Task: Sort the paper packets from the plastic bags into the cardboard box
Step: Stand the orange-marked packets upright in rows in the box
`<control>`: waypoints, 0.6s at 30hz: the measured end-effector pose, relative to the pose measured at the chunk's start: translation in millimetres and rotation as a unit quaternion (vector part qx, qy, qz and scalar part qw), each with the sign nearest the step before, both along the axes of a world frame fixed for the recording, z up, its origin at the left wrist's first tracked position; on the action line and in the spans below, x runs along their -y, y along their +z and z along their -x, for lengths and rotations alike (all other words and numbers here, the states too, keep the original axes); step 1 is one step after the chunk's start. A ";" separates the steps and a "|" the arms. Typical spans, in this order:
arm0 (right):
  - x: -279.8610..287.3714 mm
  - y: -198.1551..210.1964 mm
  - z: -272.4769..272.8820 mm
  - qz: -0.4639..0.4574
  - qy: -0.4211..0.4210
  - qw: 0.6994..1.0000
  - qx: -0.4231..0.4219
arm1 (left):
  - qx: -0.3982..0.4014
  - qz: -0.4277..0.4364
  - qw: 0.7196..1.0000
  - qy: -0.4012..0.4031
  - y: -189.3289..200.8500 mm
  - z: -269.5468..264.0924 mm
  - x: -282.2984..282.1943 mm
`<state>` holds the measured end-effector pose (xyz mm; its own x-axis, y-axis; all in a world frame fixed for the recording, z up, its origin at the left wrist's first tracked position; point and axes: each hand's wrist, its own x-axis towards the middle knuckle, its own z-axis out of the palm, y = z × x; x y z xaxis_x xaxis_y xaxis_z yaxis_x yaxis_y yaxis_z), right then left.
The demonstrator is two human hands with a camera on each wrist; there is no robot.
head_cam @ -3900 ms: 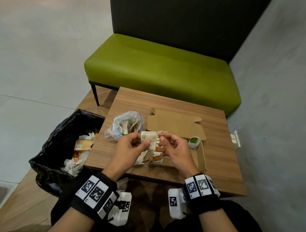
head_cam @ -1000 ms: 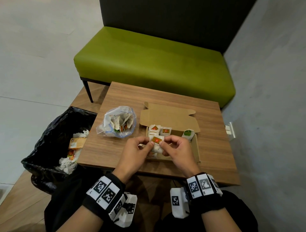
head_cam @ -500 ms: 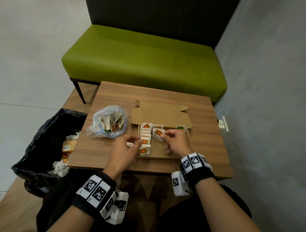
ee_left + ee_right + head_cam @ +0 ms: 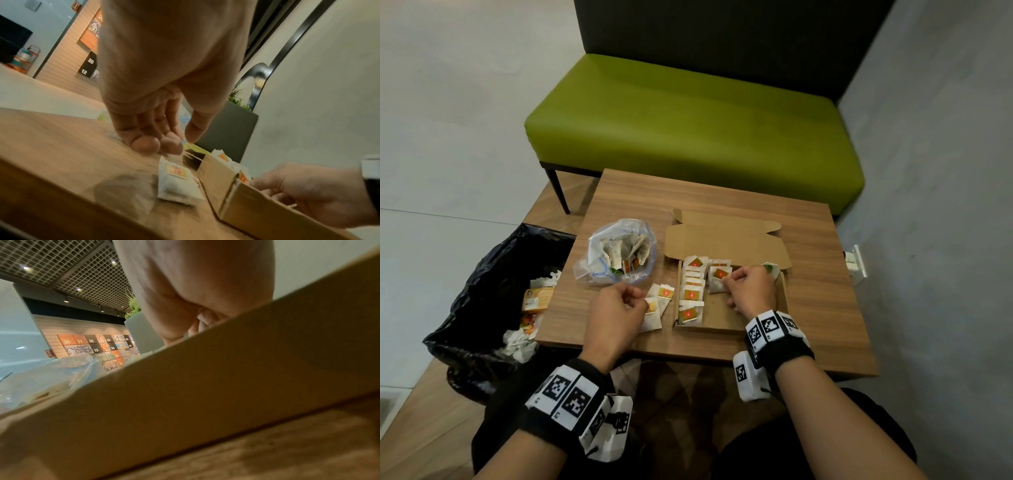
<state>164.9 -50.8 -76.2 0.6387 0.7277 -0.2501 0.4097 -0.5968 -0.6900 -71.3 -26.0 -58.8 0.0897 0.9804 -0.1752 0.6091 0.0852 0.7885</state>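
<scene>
The open cardboard box (image 4: 726, 323) lies on the wooden table (image 4: 818, 294) with several white paper packets (image 4: 692, 294) bearing orange labels lined up along its left side. Inside it, my right hand (image 4: 726, 281) pinches one packet (image 4: 719, 278) at the far row; in the right wrist view the box wall (image 4: 205, 386) hides those fingers. A clear plastic bag (image 4: 619, 253) with more packets sits left of the box. My left hand (image 4: 642, 301) hovers with loosely curled fingers (image 4: 170, 144) over loose packets (image 4: 659, 301) (image 4: 176, 181) on the table, holding nothing.
A black bin bag (image 4: 482, 291) with wrappers stands on the floor left of the table. A green bench (image 4: 688, 123) runs behind the table and a grey wall (image 4: 935, 205) is on the right. The box lid (image 4: 726, 243) lies folded back.
Both hands held one packet together above the box a second ago. They have parted: the right took the packet into the box, the left moved left over the loose packets.
</scene>
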 end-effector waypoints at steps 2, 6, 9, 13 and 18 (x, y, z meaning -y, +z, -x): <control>0.2 0.8 2.3 -0.001 -0.003 1.000 -0.023 | -0.053 0.011 0.998 -0.012 -2.9 3.2 1.1; 6.0 3.4 2.1 -0.019 -0.017 0.998 -0.050 | -0.150 0.032 0.988 -0.037 -11.5 5.9 3.5; 14.2 6.1 1.5 -0.037 -0.019 0.997 -0.064 | -0.204 0.036 0.977 -0.048 -17.1 0.2 4.5; 24.0 9.6 2.8 -0.061 -0.020 0.995 -0.076 | -0.232 0.049 0.970 -0.047 -22.0 -4.7 1.2; 32.1 20.0 3.9 -0.087 -0.024 0.993 -0.074 | -0.156 0.073 0.985 -0.016 -17.0 1.0 2.6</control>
